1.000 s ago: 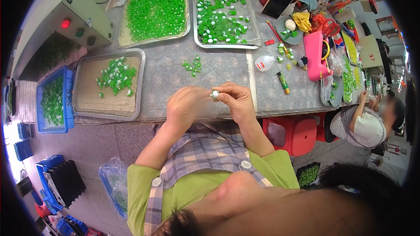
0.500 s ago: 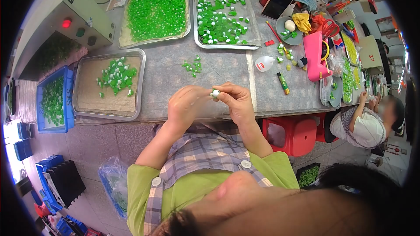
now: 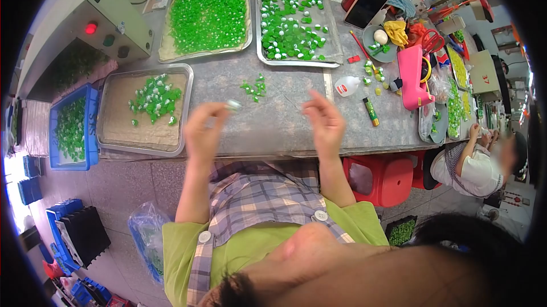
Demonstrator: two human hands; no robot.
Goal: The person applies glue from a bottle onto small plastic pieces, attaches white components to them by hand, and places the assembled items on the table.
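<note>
The left hand point(image 3: 202, 130) held a small white-and-green piece point(image 3: 233, 104) above the desk point(image 3: 211, 87), its grip pinched at thumb and fingertips, probably because so tiny a thing offered little else to hold; blur hid its shape. The right hand point(image 3: 327, 125) hung apart at three o'clock from the left, its grip loosely curled, parted, with nothing visible in it.

Loose green bits point(image 3: 259, 86) lay at two o'clock from the left hand, seemingly kept there for a short reach. At nine o'clock stood a metal tray point(image 3: 137, 136) of green-and-white pieces, its paper lining and raised rim likely there to stop them straying. A white bottle point(image 3: 346, 86) stood or lay at one o'clock from the right hand, I cannot tell which, apparently handy yet out of the way.
</note>
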